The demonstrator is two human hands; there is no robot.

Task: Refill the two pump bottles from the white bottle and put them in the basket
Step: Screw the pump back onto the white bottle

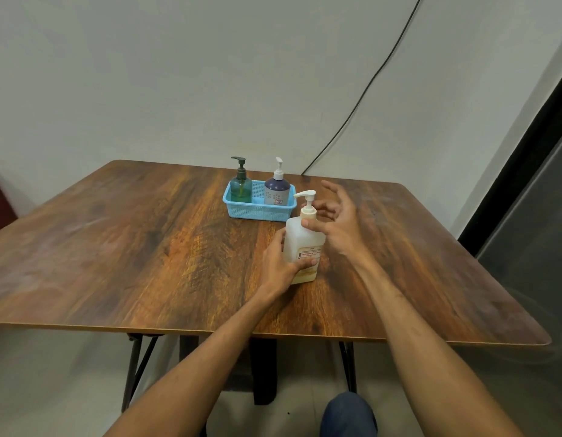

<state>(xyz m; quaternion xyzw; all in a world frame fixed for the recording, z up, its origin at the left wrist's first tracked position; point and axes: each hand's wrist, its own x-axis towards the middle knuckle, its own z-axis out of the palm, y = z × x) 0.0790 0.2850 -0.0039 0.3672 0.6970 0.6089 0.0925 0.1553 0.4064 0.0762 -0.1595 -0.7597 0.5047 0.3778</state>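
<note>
A white bottle [300, 238] with a white pump head stands upright on the wooden table [147, 241]. My left hand [283, 263] grips its lower body, thumb across the label. My right hand [336, 219] is beside the pump collar with the fingers spread, the thumb touching the collar. Behind the white bottle a light blue basket [257, 211] holds two upright pump bottles: a green one [241, 189] with a dark pump on the left and a dark blue one [276, 192] with a white pump on the right.
The basket sits toward the table's far edge, near a grey wall. A black cable [361, 99] runs down the wall to the table's back edge. A dark panel [525, 184] stands at the right. My knee [349, 414] shows below the table's near edge.
</note>
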